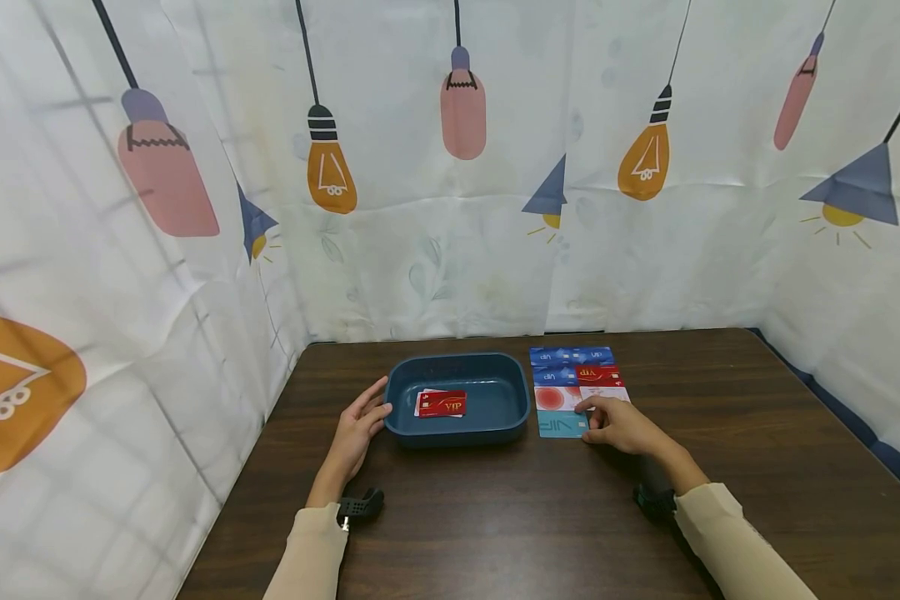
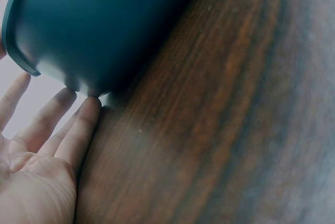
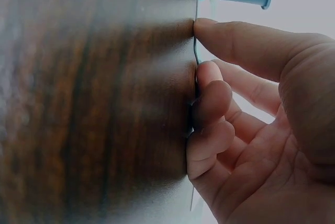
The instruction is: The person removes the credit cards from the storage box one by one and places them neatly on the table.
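Observation:
My left hand (image 1: 357, 429) rests against the left end of a dark blue-green tray (image 1: 457, 440), its extended fingertips touching the outer wall. Inside the tray a red VIP card (image 1: 442, 404) overlaps a white-edged card. To the right, my right hand (image 1: 621, 425) pinches the right end of a teal card (image 1: 561, 423) between thumb and index finger, low against the table. In the right wrist view the other fingers (image 3: 212, 140) curl against the tabletop. The teal card lies below a white card with a red circle (image 1: 550, 398).
Above these cards lie blue VIP cards (image 1: 551, 357) and a red VIP card (image 1: 598, 376), laid edge to edge in rows. A whitish card (image 1: 603, 392) is partly hidden by my right hand. The brown table (image 1: 487, 525) ends at a printed curtain (image 1: 435, 250) behind.

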`<action>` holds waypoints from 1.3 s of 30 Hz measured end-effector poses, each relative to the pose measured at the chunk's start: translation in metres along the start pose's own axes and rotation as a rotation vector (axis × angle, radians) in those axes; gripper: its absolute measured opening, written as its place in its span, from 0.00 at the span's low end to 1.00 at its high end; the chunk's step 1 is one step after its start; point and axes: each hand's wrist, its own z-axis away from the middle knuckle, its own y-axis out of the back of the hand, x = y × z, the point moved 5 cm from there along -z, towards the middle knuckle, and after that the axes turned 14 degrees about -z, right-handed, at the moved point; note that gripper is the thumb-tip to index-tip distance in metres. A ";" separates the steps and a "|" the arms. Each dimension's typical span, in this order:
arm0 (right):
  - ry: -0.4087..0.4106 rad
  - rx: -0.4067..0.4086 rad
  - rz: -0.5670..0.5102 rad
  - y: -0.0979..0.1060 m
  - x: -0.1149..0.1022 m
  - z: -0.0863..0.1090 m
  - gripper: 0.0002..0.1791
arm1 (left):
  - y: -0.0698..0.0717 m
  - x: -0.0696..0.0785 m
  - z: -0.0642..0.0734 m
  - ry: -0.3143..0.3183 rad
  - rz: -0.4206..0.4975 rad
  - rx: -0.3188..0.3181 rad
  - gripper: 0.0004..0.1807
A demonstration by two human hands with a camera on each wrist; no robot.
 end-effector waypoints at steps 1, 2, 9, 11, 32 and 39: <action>-0.002 0.001 0.000 0.000 0.000 0.000 0.24 | 0.000 0.000 0.000 0.001 0.001 -0.001 0.30; -0.004 0.002 0.000 0.000 0.000 0.000 0.24 | 0.000 0.000 0.000 0.002 0.001 -0.001 0.30; -0.020 0.007 -0.003 0.001 0.001 -0.001 0.23 | 0.000 0.000 0.000 0.001 0.004 -0.002 0.31; -0.025 0.007 -0.003 0.001 0.001 -0.001 0.23 | 0.000 0.000 0.000 -0.002 0.004 -0.002 0.31; -0.007 0.000 -0.015 0.001 0.001 -0.002 0.22 | 0.000 0.000 -0.001 -0.003 0.019 0.005 0.31; 0.008 -0.008 -0.029 0.001 -0.001 -0.002 0.23 | 0.000 -0.001 -0.001 -0.002 0.022 0.005 0.31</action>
